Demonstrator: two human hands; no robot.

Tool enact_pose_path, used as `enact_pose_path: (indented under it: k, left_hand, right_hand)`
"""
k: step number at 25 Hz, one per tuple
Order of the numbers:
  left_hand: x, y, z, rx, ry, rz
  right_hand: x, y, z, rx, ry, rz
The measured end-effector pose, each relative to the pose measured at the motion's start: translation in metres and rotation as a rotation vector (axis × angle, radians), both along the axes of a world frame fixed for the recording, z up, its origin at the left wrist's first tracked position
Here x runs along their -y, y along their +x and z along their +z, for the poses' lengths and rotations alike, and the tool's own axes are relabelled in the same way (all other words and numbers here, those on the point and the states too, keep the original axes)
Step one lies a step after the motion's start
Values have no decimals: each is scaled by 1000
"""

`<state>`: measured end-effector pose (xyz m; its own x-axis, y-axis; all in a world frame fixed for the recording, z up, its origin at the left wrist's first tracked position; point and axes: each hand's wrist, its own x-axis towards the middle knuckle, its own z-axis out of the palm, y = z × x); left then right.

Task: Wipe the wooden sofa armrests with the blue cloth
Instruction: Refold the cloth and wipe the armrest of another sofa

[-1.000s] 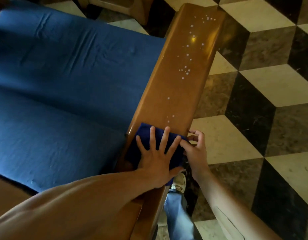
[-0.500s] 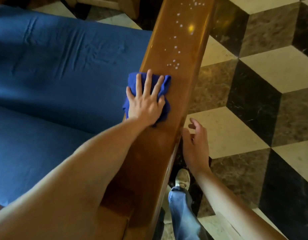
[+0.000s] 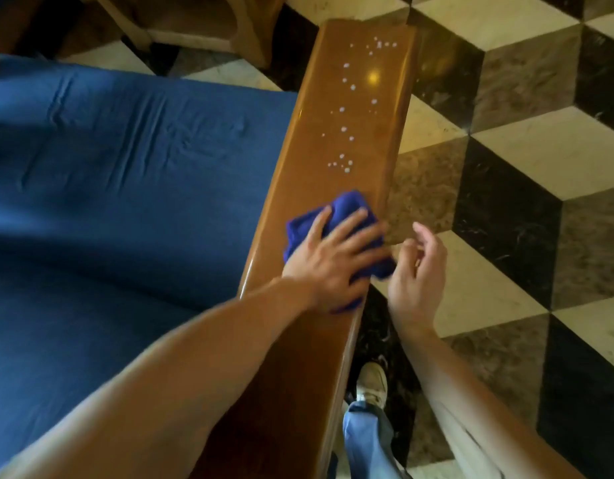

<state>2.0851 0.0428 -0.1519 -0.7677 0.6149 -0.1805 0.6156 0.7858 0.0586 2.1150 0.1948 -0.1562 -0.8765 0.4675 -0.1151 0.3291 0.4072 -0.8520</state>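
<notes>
A long glossy wooden armrest [image 3: 336,133] runs from near me toward the top of the view. White droplets [image 3: 343,164] speckle its far half. The bunched blue cloth [image 3: 336,216] lies across the armrest's middle. My left hand [image 3: 333,257] presses flat on the cloth with fingers spread and pointing right. My right hand [image 3: 416,271] hovers just off the armrest's right edge, fingers loosely curled, holding nothing, close to the cloth's right corner.
Blue sofa cushions [image 3: 126,184] fill the left. A checkered marble floor [image 3: 506,202] lies to the right. My shoe [image 3: 371,382] and jeans leg stand beside the armrest. Wooden furniture legs [image 3: 202,25] stand at the top.
My left hand slid the cloth forward along the armrest, then across toward its right edge. My right hand let go of the cloth's corner, dropped beside the armrest, then rose near the cloth again.
</notes>
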Motion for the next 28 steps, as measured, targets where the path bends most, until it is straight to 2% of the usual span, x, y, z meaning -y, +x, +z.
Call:
enact_pose_path:
  k: [1,3,4,5,6,9,10,12,14,15,16,19,20,23,24,26,27,28]
  left_hand:
    - [3,-29,2,2,9,60]
    - [16,-51,-1,-13,-2,179]
    - [23,-42,-4,-4,15,253]
    - [28,-24,-5,5,24,340]
    - [29,2,-4,12,17,431]
    - [30,103,7,40,-74,627]
    - [30,132,10,55,-89,576]
    - [39,170,13,91,-105,256]
    - [51,158,7,88,-94,-61]
    - [49,137,-1,72,-82,-101]
    - [44,123,-4,34,-85,-29]
    - [18,110,-4,-26,-33,605]
    - [11,118,-1,-8,-29,743]
    - [-12,139,6,88,-7,928]
    - [-14,127,8,131,54,1031]
    - [-4,43,7,174,242,1245]
    - [6,-7,6,212,307,1244]
    - [21,-46,7,252,338,1159]
  right_hand:
    - [-1,4,3,14,64,62]
    - [5,26,11,-76,320,372]
    - [12,43,11,-161,425,588]
    - [18,54,8,-224,483,715]
    - [23,51,6,-234,492,709]
    - [45,1,3,-43,349,338]
    - [49,-17,2,-23,421,350]
    - [55,-35,-8,-105,616,579]
    - [56,-34,-21,-150,675,669]
    - [51,-39,-26,-154,669,638]
    - [51,-42,-26,-144,633,597]
    - [48,-54,-23,-58,551,544]
    - [48,-53,-23,-52,560,556]
    - [48,-51,-22,-42,595,570]
    - [49,-51,-22,-39,587,566]
    - [50,-53,-22,-42,567,535]
    - [50,-56,-24,-53,557,517]
    - [50,-56,-24,-64,555,519]
